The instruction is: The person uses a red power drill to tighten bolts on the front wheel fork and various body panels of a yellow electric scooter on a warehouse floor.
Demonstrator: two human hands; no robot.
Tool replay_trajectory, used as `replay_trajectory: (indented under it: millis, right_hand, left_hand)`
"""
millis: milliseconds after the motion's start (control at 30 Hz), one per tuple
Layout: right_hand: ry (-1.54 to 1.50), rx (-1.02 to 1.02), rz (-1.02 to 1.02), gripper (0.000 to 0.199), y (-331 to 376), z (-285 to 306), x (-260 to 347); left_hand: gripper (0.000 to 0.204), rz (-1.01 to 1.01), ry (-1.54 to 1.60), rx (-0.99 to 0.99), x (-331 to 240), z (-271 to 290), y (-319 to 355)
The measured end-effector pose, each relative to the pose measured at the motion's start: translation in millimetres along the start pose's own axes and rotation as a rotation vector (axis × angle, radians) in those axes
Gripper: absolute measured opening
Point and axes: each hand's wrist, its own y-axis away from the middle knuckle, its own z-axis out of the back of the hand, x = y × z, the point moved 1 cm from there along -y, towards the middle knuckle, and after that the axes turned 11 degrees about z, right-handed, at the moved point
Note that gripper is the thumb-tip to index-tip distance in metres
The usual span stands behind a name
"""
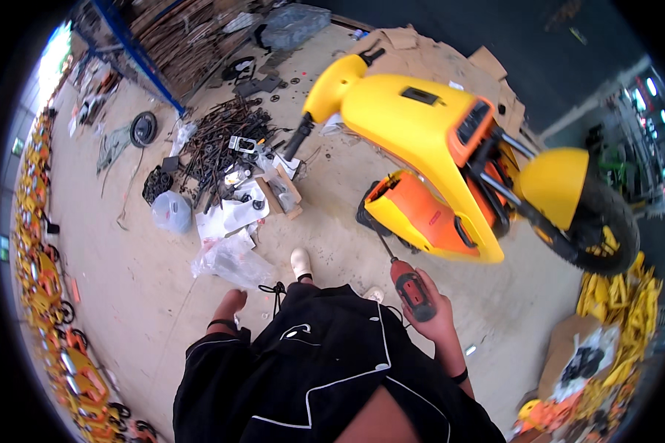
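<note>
Drill (412, 291) — right fingers (434, 293) around it

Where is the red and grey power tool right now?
In the head view, right of centre, the power tool is in the right hand, pictured just below the yellow scooter, its thin bit pointing up toward it.
</note>
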Motion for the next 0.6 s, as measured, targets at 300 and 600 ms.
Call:
replay_trajectory:
  millis: [300,600]
  right_hand:
    - [-0.149,-0.009,0.229,0.077,-171,-98,101]
    - [-0.344,-0.209,-0.075,0.075,-253,-57,150]
  left_hand:
    - [0.026,-0.117,0.696,-0.231,-72,213,-47]
    - [0.035,0.267,0.499,0.002,93,52,-146]
